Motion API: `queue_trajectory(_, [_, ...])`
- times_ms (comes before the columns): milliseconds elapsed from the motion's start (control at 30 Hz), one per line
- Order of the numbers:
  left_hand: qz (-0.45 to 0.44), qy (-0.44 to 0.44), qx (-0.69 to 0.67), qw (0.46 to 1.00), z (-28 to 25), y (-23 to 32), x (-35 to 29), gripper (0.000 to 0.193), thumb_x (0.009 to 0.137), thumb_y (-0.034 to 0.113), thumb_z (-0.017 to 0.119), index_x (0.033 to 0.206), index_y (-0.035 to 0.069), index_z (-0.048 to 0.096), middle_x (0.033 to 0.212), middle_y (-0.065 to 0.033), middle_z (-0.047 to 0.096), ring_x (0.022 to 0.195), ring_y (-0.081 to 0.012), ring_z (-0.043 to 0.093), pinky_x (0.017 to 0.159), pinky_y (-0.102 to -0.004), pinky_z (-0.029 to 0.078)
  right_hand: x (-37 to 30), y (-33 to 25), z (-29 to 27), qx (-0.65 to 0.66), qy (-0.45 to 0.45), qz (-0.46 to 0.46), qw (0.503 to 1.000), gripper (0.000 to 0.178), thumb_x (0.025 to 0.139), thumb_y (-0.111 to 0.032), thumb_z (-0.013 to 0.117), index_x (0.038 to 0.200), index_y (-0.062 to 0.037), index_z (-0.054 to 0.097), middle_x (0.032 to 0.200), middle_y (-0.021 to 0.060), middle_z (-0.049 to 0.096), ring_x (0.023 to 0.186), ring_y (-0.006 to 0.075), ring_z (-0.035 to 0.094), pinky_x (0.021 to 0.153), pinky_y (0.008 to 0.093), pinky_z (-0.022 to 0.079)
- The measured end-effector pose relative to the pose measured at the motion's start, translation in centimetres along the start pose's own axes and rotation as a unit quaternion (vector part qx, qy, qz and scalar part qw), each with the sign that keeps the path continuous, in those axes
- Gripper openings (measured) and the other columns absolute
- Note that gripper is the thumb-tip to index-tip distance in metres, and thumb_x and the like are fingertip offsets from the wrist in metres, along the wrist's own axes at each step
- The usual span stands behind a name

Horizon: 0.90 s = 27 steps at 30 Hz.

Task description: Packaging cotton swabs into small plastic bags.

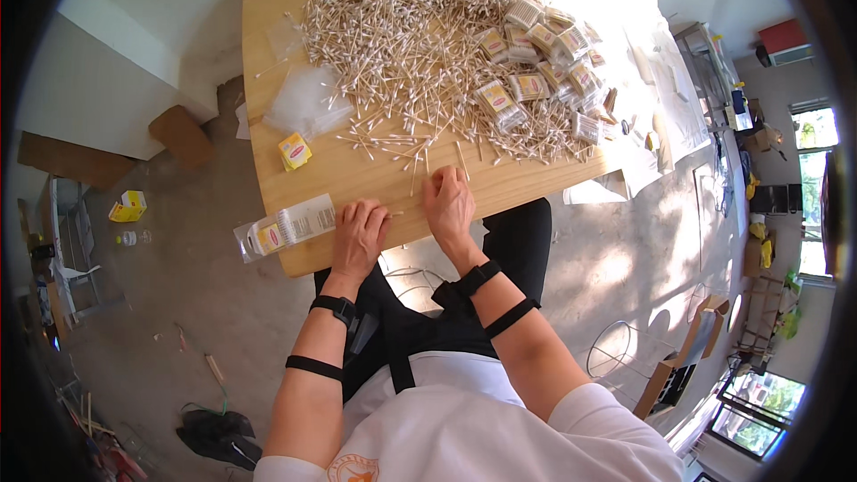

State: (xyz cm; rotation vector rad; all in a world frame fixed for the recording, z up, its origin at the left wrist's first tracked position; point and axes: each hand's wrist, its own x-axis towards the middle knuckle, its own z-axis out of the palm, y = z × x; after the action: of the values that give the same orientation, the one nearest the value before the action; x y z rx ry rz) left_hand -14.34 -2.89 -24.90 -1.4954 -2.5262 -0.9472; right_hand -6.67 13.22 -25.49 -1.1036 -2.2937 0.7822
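Arching palm-down on the swab pile's (411,45) near side
Left hand (360,228) curled, right hand (449,201) bunched closer in (whether either grips anything, I can't tell).

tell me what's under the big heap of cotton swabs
Light wooden tabletop shows through gaps along the near edge of the cotton swab heap. Beneath the heap's dense middle, the swabs cover everything, so what lies there cannot be seen.
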Motion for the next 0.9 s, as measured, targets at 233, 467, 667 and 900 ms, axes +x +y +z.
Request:
queue_trajectory(233, [0.005,-0.005,-0.020,1.000,0.1,-0.2,-0.6,0.014,0.086,0.009,0.070,0.096,0.008,0.060,0.102,-0.0073,0.058,0.097,-0.0304,0.055,0.085,-0.0423,0.043,-0.4,2.0,-1.6,0.037,-0.077,-0.013,0.996,0.013,0.087,-0.015,0.068,0.088,-0.0043,0.061,0.090,0.0144,0.062,0.078,0.0368,0.063,0.066,0.0465,0.049])
queue_trajectory(467, [0.012,-0.002,0.006,1.000,0.4,0.0,-0.4,0.012,0.089,0.015,0.066,0.098,0.009,0.059,0.103,-0.0064,0.057,0.098,-0.0282,0.055,0.089,-0.0419,0.044,-0.5,-1.0,0.4,-0.046,-0.025,-0.013,0.999,0.012,0.087,-0.013,0.070,0.091,-0.0050,0.062,0.089,0.0133,0.063,0.075,0.0331,0.064,0.065,0.0424,0.049])
queue_trajectory(667, [0.004,0.002,0.003,1.000,0.5,-0.3,-0.9,0.014,0.089,0.017,0.067,0.097,0.009,0.059,0.105,-0.0062,0.057,0.099,-0.0288,0.055,0.089,-0.0424,0.044,-1.8,0.8,-1.7,-0.016,-0.037,-0.006,0.999,0.008,0.088,-0.011,0.068,0.093,-0.0054,0.065,0.091,0.0127,0.064,0.074,0.0315,0.065,0.066,0.0422,0.050])
queue_trajectory(900, [0.012,0.011,-0.029,0.999,0.7,-0.4,-0.6,0.016,0.087,0.014,0.068,0.098,0.010,0.057,0.102,-0.0073,0.055,0.098,-0.0315,0.053,0.087,-0.0440,0.043,-2.2,2.9,-2.5,-0.037,0.022,0.005,0.999,0.007,0.089,-0.010,0.068,0.093,-0.0042,0.066,0.087,0.0129,0.064,0.074,0.0295,0.065,0.065,0.0404,0.050])
